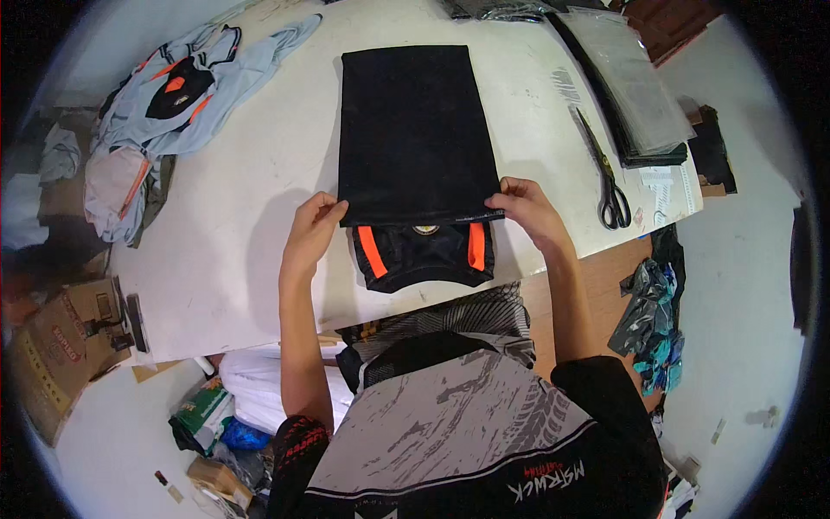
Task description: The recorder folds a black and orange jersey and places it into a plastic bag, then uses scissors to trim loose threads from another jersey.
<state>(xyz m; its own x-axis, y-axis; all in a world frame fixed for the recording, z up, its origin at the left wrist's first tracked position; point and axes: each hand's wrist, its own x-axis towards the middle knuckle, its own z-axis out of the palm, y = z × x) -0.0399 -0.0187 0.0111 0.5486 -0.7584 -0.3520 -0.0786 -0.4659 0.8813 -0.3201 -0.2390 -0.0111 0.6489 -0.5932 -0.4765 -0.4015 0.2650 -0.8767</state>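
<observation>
A black flat rectangular sheet (pixel 417 130) lies lengthwise on the white table; I cannot tell whether it is a single layer or a bag. My left hand (pixel 316 227) pinches its near left corner between thumb and fingers. At the near right corner, my right hand (pixel 532 210) grips the same edge, where a thin shiny strip shows. A folded black garment (pixel 422 259) with two orange stripes and a round emblem sticks out from under that edge toward me. The sheet hides its far part.
Black-handled scissors (pixel 612 199) lie to the right, beside a stack of clear plastic bags (pixel 627 82) and black sheets. Grey and black garments (pixel 186 95) are heaped at the far left. A cardboard box (pixel 69 346) stands beyond the table's left edge.
</observation>
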